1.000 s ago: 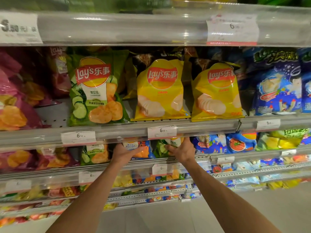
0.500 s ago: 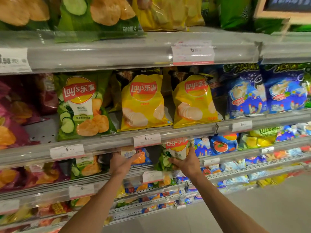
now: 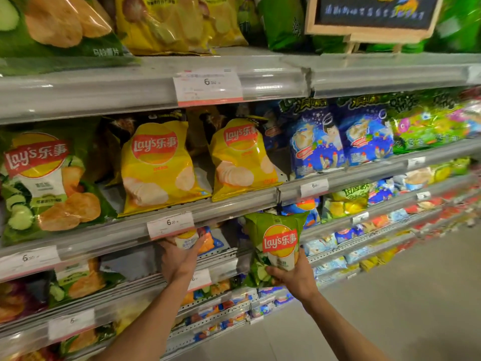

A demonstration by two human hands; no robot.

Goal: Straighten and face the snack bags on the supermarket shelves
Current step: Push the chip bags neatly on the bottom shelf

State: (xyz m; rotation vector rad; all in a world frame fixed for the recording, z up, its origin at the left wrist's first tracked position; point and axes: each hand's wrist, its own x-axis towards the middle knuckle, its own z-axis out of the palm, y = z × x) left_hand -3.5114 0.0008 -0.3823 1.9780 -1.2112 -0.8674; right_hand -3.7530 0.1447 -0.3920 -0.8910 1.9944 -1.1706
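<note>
lifted clear of the shelf since the earlier frame, the small green bag (image 3: 277, 244) is now upright and label-forward in the right hand (image 3: 294, 278), out in front of the shelf lip rather than tucked behind it as half a second ago. right hand: fingers and thumb curled round the lower part of the bag, gripping it from beneath. left hand (image 3: 181, 259): reaching up just below the middle price tag (image 3: 170, 225), fingers round the lower edge of a blue-and-white bag (image 3: 194, 241) that sits on the shelf; whether it grips firmly or only steadies the bag cannot be told, since the tag strip hides the fingertips.

relative to the middle price tag: two yellow bags (image 3: 156, 165) stand above it, both faced forward and slightly leaning; a large green bag (image 3: 49, 178) lies up and to the left; the held green bag hangs to the right and a little below.

reading for the task: one bag is out of its row, likely for re-seating. judged next step: return it upright, logo outward, into its own facing, while the left hand holds the neighbouring bag in place.
</note>
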